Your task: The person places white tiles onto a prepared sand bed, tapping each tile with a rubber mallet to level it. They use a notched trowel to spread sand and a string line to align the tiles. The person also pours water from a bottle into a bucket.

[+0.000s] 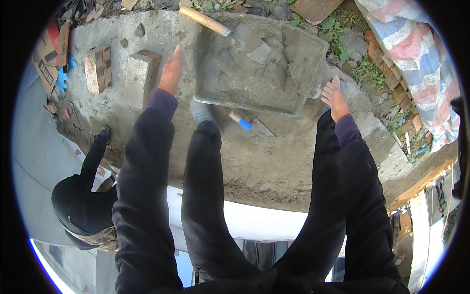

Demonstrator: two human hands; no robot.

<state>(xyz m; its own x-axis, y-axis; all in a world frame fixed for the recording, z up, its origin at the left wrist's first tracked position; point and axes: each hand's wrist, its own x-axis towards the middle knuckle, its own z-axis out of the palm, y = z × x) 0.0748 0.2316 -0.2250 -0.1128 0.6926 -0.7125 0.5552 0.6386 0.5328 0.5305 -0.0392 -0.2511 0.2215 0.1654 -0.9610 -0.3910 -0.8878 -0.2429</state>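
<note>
My left hand (171,71) is held out just left of a tub (245,106) of wet grey mortar (240,73), fingers stretched forward and empty. On the tub's other side my right hand (336,100) is open too, with its fingers apart and nothing in it. A trowel's wooden handle (205,21) juts over the tub's far left corner; its blade seems sunk in the mortar. On the ground in front of the tub lies a small trowel (245,122) with a wood-and-blue handle.
Two blocks, a brick (98,69) and a paler one (139,81), lie left of my left hand. Another person in black (83,201) is at lower left. A striped tarp (411,59) and weeds (369,71) border the right; cardboard (46,61) lies far left.
</note>
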